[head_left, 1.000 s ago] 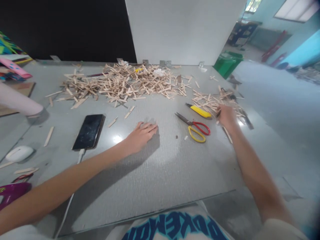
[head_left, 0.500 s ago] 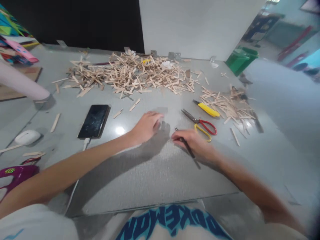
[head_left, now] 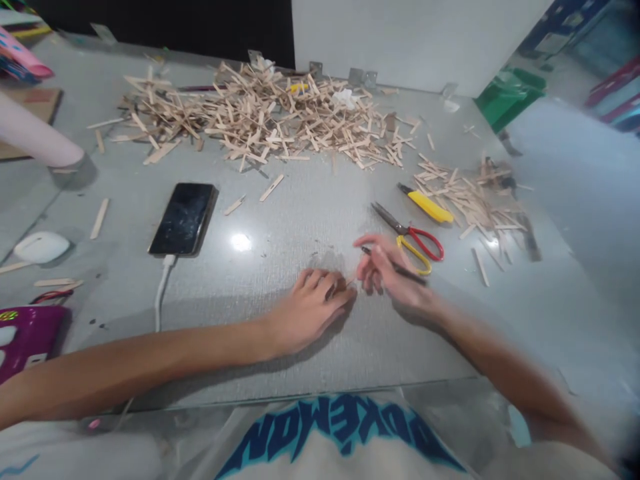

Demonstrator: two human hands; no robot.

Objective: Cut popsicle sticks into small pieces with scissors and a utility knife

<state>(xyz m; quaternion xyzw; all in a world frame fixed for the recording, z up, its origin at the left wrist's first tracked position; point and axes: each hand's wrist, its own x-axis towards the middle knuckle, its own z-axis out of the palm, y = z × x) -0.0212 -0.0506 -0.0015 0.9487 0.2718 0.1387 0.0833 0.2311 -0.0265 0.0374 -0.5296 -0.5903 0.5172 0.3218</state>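
Observation:
My left hand [head_left: 313,308] lies on the grey table [head_left: 280,347] near its middle, fingers curled and pinching a small wooden stick piece [head_left: 350,283] at their tips. My right hand [head_left: 387,272] is just to its right, closed on a thin dark pencil [head_left: 400,268] that points up and left. The two hands nearly touch. Red and yellow scissors [head_left: 413,240] lie just beyond my right hand, with a yellow utility knife [head_left: 427,204] behind them.
A big heap of wooden sticks [head_left: 260,117] covers the table's far side, and a smaller heap [head_left: 475,197] lies at the right. A black phone [head_left: 184,217] on a white cable lies left. A white mouse [head_left: 41,246], a purple object [head_left: 25,337] and another person's sleeve [head_left: 35,139] are at far left.
My right hand came from the right stick heap to the table's middle carrying the pencil. My left hand slid nearer to me and now pinches a small stick piece.

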